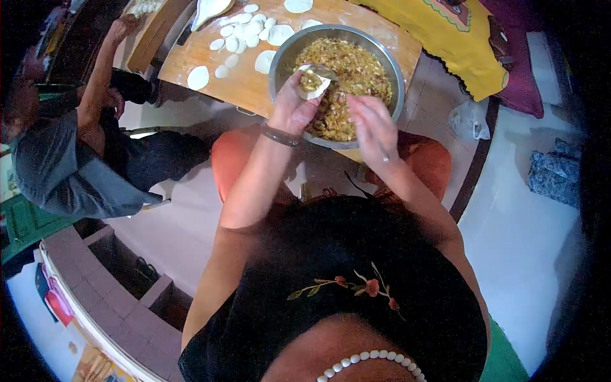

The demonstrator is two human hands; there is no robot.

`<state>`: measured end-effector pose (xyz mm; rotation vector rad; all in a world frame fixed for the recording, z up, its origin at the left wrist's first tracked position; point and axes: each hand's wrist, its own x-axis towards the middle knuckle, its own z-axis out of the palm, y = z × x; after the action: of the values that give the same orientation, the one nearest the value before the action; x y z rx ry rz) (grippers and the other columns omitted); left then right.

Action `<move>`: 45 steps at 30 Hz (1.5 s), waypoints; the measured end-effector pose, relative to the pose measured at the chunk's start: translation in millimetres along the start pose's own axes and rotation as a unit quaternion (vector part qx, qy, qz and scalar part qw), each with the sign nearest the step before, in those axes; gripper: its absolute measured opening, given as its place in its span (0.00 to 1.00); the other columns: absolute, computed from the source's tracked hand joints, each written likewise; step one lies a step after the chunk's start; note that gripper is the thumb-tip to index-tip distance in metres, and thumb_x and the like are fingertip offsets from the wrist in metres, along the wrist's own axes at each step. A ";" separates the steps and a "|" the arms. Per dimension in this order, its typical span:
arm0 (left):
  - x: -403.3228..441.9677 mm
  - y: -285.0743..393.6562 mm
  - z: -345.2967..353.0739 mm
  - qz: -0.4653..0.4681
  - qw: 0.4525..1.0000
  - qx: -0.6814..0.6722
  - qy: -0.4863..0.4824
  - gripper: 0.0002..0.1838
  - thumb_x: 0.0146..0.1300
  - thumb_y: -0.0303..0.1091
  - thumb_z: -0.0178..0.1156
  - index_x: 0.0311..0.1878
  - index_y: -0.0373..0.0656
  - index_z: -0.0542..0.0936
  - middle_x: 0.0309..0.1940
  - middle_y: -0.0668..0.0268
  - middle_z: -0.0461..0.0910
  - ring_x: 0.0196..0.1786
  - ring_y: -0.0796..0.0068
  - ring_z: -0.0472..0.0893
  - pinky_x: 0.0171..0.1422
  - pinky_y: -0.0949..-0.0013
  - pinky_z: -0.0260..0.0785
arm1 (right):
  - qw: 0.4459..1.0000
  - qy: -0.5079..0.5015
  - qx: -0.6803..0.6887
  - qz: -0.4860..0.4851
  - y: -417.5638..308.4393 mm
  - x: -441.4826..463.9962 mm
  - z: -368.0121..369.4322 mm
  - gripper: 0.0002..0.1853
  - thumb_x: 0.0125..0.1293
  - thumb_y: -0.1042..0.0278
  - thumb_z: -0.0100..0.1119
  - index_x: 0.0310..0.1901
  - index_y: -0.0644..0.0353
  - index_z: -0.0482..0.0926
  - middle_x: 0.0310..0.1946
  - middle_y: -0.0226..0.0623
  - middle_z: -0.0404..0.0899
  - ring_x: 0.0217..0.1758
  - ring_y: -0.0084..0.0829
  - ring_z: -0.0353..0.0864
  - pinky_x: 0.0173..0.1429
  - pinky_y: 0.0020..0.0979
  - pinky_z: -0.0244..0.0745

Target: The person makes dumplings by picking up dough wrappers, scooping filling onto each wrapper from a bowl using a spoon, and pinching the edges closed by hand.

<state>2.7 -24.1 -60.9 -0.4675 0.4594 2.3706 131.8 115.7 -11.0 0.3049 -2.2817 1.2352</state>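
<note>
My left hand is closed around a round dumpling wrapper with a dab of filling in its middle, over the near left part of a large steel bowl. The bowl holds chopped filling. Over the bowl's near right side, my right hand is closed, its fingers pinched and slightly blurred. A spoon reaches from that hand to the wrapper; its handle is hard to make out.
The bowl stands on a wooden board with several flattened wrappers and small dough discs. Another person sits at the left. A yellow cloth and a clear plastic bag are on the right.
</note>
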 end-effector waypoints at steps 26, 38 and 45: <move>-8.2 -11.7 8.8 -0.011 0.996 0.089 0.018 0.12 0.69 0.33 0.43 0.47 0.40 0.73 0.39 0.60 0.78 0.41 0.67 0.81 0.33 0.73 0.77 | 0.916 0.030 0.276 0.290 34.1 -1.6 -8.6 0.15 0.73 0.72 0.39 0.46 0.72 0.75 0.34 0.42 0.79 0.34 0.26 0.80 0.42 0.25 0.76; 13.4 14.9 5.6 0.014 0.997 0.056 -0.052 0.17 0.71 0.38 0.41 0.54 0.39 0.72 0.50 0.57 0.77 0.54 0.62 0.77 0.61 0.58 0.70 | 0.972 0.093 0.121 0.179 26.4 31.7 -32.3 0.11 0.70 0.74 0.42 0.38 0.67 0.76 0.27 0.36 0.77 0.24 0.22 0.75 0.31 0.23 0.71; -17.9 32.9 33.8 -0.007 0.995 0.071 -0.068 0.23 0.73 0.43 0.35 0.62 0.37 0.64 0.62 0.53 0.67 0.64 0.53 0.67 0.69 0.43 0.57 | 0.998 0.055 -0.029 -0.019 31.2 54.6 -13.6 0.10 0.68 0.74 0.40 0.30 0.65 0.70 0.28 0.43 0.72 0.31 0.39 0.74 0.36 0.35 0.68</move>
<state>-13.6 -42.5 -16.9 -0.2412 0.5537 2.3200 77.2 147.1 2.6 0.2509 -2.2026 1.1358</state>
